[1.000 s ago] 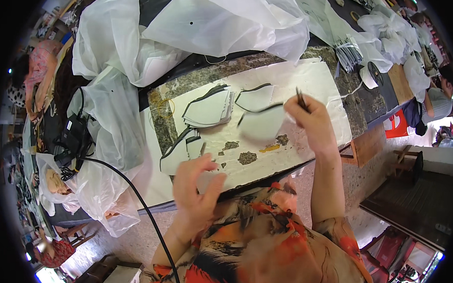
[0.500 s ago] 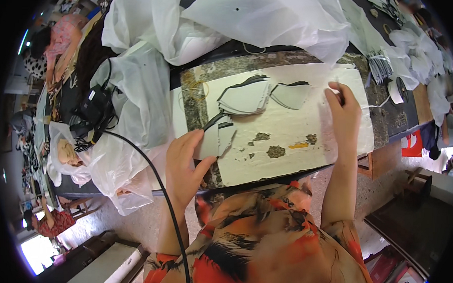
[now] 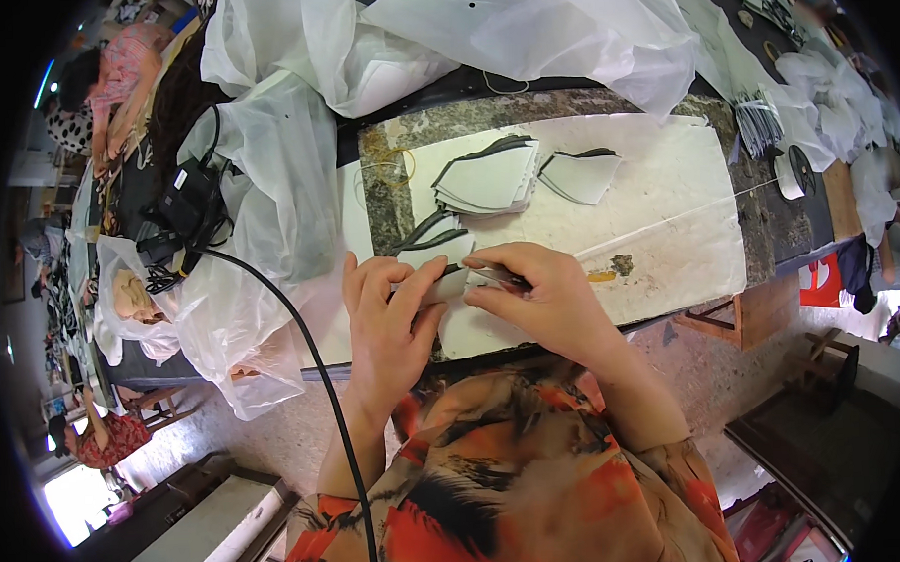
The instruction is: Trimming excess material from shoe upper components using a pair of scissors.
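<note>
My left hand [image 3: 387,318] is closed on a small bundle of white cut pieces with a dark edge [image 3: 447,286]. Facing it, my right hand [image 3: 545,297] pinches the bundle's other side, its fingertips partly hiding it. A thin white strip [image 3: 666,219] stretches from a white roll [image 3: 789,175] at the right to my right hand. Just beyond my hands lie more dark-edged white pieces [image 3: 439,244]. Farther up on the white board [image 3: 684,164] rest a thicker stack of them [image 3: 481,186] and a smaller stack [image 3: 580,179].
White plastic bags [image 3: 268,168] crowd the left and far side. A black cable [image 3: 292,306] runs from a black adapter [image 3: 184,196] down past my left arm. A mottled slab [image 3: 388,199] lies under the board. Other people [image 3: 130,64] are at the left.
My right hand has come from the board's right side to meet my left, drawing the white strip across. The pieces under my left hand are now lifted between both hands.
</note>
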